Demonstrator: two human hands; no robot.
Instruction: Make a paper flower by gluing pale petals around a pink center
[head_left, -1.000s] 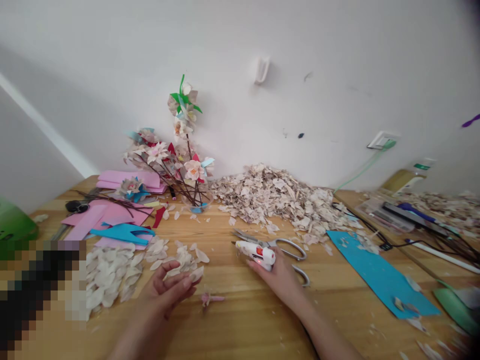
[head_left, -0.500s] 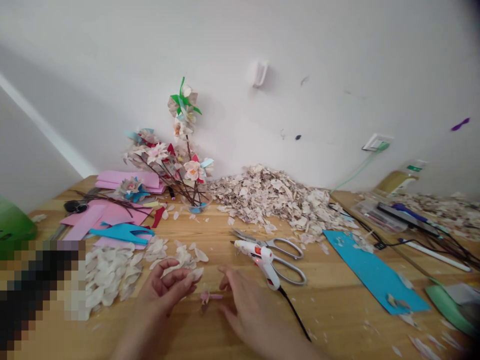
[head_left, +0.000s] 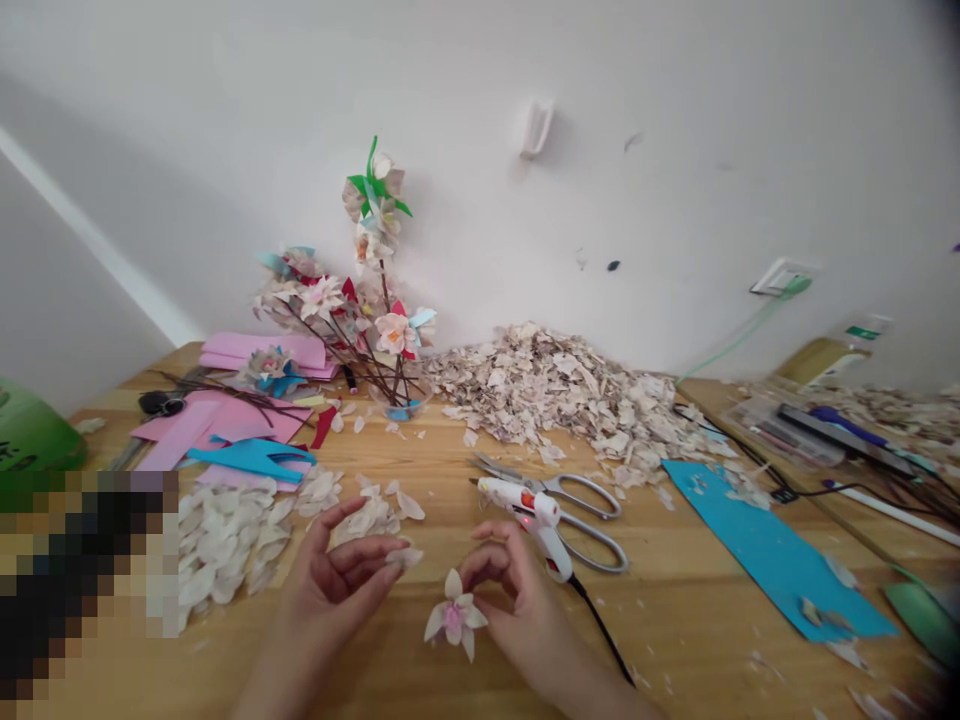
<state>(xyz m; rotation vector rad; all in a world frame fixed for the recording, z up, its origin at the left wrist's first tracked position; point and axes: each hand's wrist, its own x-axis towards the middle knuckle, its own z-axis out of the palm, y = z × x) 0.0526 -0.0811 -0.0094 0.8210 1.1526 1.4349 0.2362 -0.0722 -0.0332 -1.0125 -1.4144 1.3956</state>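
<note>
Between thumb and forefinger, my left hand [head_left: 341,580] pinches a pale petal [head_left: 406,558]. My right hand [head_left: 510,600] is closed on a small white flower [head_left: 453,620] with a pink centre, its face turned toward me. The flower's back is hidden by my fingers. Just beyond my right hand lies a white hot glue gun [head_left: 529,505] with a red light showing. Grey-handled scissors [head_left: 585,495] lie partly under it. Left of my left hand is a heap of loose pale petals [head_left: 229,540], with a smaller petal cluster [head_left: 375,515] behind my fingers.
Finished flowers on twigs [head_left: 322,300] stand in a clear dish [head_left: 405,408] at the back. A large flake pile [head_left: 555,385] rests against the wall. Pink sheets [head_left: 262,350] lie left, a blue sheet [head_left: 772,560] right. The glue gun's black cord [head_left: 604,630] runs toward me.
My right hand has picked up the flower from the table and turned its face toward me. My left hand still holds the petal. The view has shifted slightly.
</note>
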